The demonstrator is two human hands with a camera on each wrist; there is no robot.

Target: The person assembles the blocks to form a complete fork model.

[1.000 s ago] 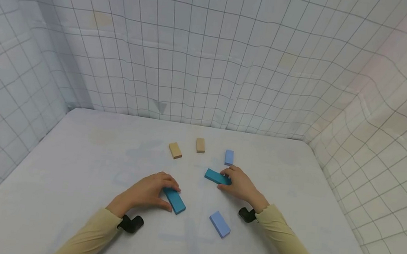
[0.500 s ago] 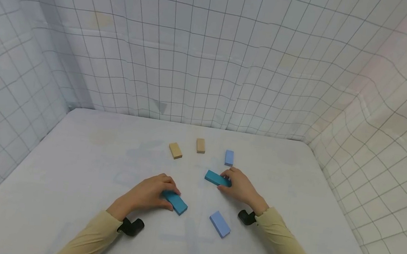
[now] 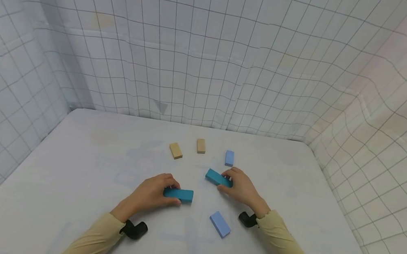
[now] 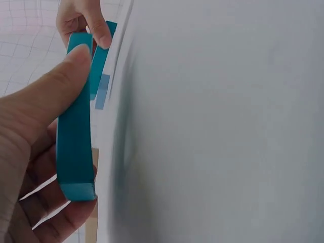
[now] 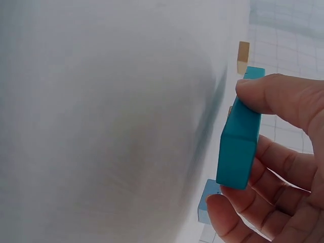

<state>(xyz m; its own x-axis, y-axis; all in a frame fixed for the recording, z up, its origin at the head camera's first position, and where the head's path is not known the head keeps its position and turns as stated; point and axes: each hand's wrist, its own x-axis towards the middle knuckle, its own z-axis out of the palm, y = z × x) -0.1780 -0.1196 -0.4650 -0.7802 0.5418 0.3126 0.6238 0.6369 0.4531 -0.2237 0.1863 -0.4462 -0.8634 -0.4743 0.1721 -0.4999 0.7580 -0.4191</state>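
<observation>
My left hand (image 3: 154, 192) pinches a teal block (image 3: 179, 195) between thumb and fingers; the block lies crosswise, its free end pointing right. To the right, my right hand (image 3: 241, 186) grips a second teal block (image 3: 217, 177) by its right end, and that block slants up to the left. In the left wrist view the thumb presses one face of the long teal block (image 4: 76, 131), with fingers behind it. The right wrist view has the thumb on top of the other teal block (image 5: 240, 136) and fingertips beneath. The two blocks are apart.
A periwinkle block (image 3: 220, 224) lies in front, between the forearms. Behind the hands are a smaller blue block (image 3: 229, 158), a tan block (image 3: 201, 146) and a yellowish block (image 3: 176, 150). Grid-patterned curtains (image 3: 202, 61) stand around the white table (image 3: 85, 173).
My left hand has turned its teal block from a slant to nearly crosswise and shifted slightly right. The right hand and its block have barely moved.
</observation>
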